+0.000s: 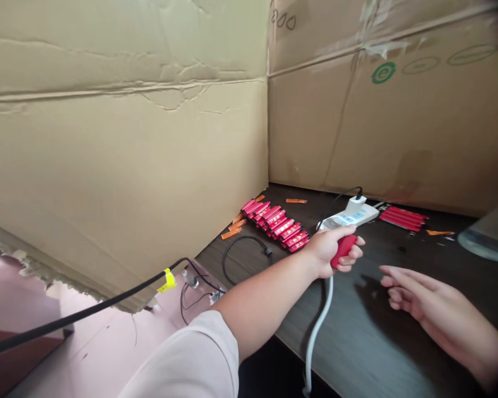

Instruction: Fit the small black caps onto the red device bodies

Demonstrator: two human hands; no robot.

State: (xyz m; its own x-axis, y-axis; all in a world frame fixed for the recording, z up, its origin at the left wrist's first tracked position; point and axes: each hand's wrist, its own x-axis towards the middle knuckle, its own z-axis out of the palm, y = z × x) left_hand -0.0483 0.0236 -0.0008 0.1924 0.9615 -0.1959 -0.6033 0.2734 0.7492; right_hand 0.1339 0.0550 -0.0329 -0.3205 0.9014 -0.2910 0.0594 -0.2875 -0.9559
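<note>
My left hand [334, 249] is stretched out over the dark table [356, 331] and is closed round a small red object [343, 249]. It sits just in front of a white power strip [350, 215] whose white cable [317, 326] runs down off the table's front edge. My right hand [414, 296] hovers low over the table to the right, fingers extended and loosely apart, holding nothing. A row of several red packets [276, 219] lies just left of the power strip.
Tall cardboard walls [128, 155] enclose the table at the left and back. More red pieces [402, 216] and orange strips [296, 200] lie near the back wall. A black cable loop [246, 254] lies on the table, and a clear container [487, 235] stands at the right edge.
</note>
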